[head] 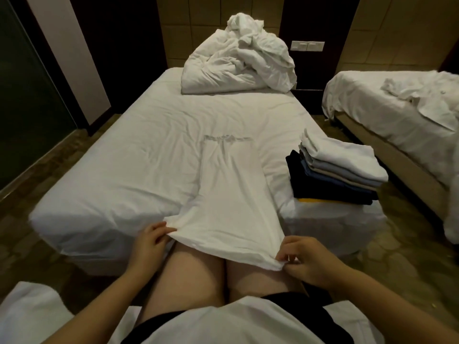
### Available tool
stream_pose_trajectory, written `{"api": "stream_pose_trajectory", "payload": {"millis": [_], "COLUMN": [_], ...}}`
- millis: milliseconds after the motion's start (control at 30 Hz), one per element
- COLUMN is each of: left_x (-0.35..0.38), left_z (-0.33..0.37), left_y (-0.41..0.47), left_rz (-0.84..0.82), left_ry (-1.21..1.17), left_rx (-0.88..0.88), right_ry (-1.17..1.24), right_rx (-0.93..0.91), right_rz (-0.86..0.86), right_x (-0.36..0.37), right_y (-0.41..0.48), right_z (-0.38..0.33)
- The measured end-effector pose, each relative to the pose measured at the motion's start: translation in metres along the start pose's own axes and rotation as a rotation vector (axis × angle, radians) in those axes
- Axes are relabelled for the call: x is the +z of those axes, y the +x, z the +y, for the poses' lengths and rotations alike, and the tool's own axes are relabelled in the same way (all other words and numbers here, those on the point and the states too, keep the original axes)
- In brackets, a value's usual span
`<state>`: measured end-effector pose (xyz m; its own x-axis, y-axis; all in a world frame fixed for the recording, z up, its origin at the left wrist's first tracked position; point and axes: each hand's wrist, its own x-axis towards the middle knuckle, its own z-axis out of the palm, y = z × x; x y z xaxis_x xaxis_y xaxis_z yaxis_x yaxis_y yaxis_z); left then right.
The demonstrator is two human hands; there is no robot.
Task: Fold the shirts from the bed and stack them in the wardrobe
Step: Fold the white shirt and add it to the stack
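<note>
Hands (149, 242) (305, 259) pinch shirt (231, 194) — stack (335, 170), probably shirts, beside.

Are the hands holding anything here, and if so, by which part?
Both hands pinch the white shirt by its near edge: the left hand at the left corner, the right hand at the right corner.

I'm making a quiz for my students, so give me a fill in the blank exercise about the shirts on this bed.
1. The left hand and right hand each pinch the spread shirt, whose colour is ___.
2. The stack of folded shirts sits near the bed at its ___ edge.
3. The stack's lowest layer is ___.
Missing: white; right; yellow.
</note>
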<state>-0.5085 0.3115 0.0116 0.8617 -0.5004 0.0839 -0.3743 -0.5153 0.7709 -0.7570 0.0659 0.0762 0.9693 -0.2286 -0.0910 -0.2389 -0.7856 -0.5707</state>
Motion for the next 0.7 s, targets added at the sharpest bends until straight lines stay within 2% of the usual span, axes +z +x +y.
{"api": "stream_pose_trajectory", "payload": {"millis": [133, 233, 333, 500, 633, 700], "left_x": [-0.001, 0.002, 0.008, 0.017, 0.024, 0.028], "left_z": [-0.004, 0.005, 0.020, 0.048, 0.051, 0.054], "left_y": [-0.004, -0.008, -0.005, -0.003, 0.006, 0.009], "left_rz": [-0.039, -0.140, -0.159, -0.120, -0.064, -0.031], "left_ry": [-0.039, -0.123, -0.098, -0.381, -0.545, -0.701], "left_rx": [-0.157, -0.319, -0.307, -0.330, -0.370, -0.428], "right_ry": [0.247, 0.225, 0.062, -0.004, 0.041, 0.080], "right_rx": [0.176, 0.143, 0.060, -0.025, 0.040, 0.067], "right_rz": [-0.004, 0.082, 0.066, -0.010, -0.088, -0.104], "right_x": [-0.008, -0.002, 0.014, 0.044, 0.066, 0.073], "right_y": [0.016, 0.039, 0.069, 0.104, 0.111, 0.110], "right_z": [-0.013, -0.028, -0.045, -0.068, -0.077, -0.077]}}
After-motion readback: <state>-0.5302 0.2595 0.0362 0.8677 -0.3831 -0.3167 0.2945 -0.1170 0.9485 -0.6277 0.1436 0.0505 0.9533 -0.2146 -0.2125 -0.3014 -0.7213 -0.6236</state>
